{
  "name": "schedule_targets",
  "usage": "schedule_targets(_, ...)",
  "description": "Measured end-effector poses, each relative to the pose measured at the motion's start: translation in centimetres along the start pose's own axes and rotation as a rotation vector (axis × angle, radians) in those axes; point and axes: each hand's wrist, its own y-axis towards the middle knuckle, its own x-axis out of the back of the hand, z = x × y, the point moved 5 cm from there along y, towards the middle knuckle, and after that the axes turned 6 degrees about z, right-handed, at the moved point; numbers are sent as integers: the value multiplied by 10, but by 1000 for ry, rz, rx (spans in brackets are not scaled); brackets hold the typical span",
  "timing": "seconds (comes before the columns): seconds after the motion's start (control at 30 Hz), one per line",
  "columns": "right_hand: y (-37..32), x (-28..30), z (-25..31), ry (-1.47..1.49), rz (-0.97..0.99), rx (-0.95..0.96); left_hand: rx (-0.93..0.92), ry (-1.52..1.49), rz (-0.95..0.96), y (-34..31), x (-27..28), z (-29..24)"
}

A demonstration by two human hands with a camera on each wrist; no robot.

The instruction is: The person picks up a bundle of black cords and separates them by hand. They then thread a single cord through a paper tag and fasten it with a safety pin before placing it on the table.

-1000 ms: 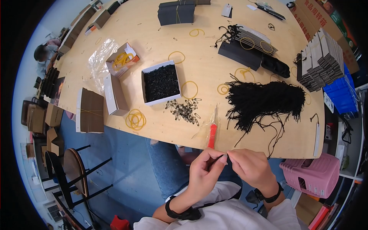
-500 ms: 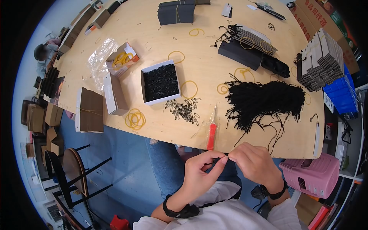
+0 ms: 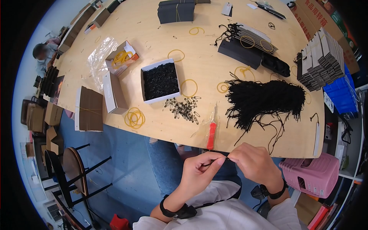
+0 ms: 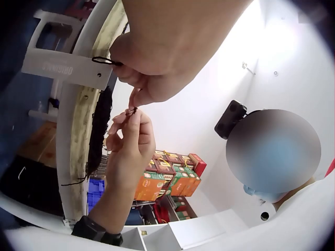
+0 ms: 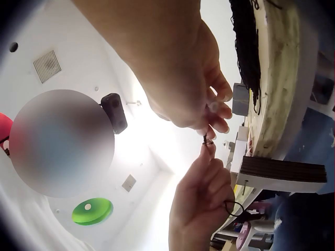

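Plainly legible on a brown cardboard box (image 3: pixel 309 16) at the far right of the head view are red Chinese characters, 食品周转箱, printed in two lines. In the left wrist view, a white card panel (image 4: pixel 63 67) by the counter's edge carries upside-down capitals that seem to read "ORIGINALS". Orange and green cartons (image 4: pixel 152 186) behind also bear print, too small to make out.

Both hands meet fingertip to fingertip, just off the near edge of the pale wooden counter (image 3: pixel 153 42). Between them is a thin black cord (image 5: pixel 205 139). The left hand (image 3: pixel 197 172) pinches it between thumb and forefinger; a loop of the cord pokes out from the far side of that hand. The right hand (image 3: pixel 253 163) pinches it at the meeting point, its fingers curled.

Beyond the right hand, on the counter, lies a heap of black cords (image 3: pixel 264 101). Nearer the left, loose safety pins (image 3: pixel 183 110) are scattered beside a white box (image 3: pixel 165 100) filled with small black pieces.
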Motion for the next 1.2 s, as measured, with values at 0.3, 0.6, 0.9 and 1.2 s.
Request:
schedule_targets(0.3,-2,-9,-1,354,-78,-49,-6,-181,53,3,-7,7)
schedule_targets(0.6,-3,-3,-3,150,-22,56,-83,-97,-8,3,-7,-10)
schedule_targets(0.9,-5,12,15,62,115,304,-231,-165,115,-15,-3,-27)
schedule_targets(1.2,-27,5,2,164,83,10,-309,630,161,-26,23,-18)
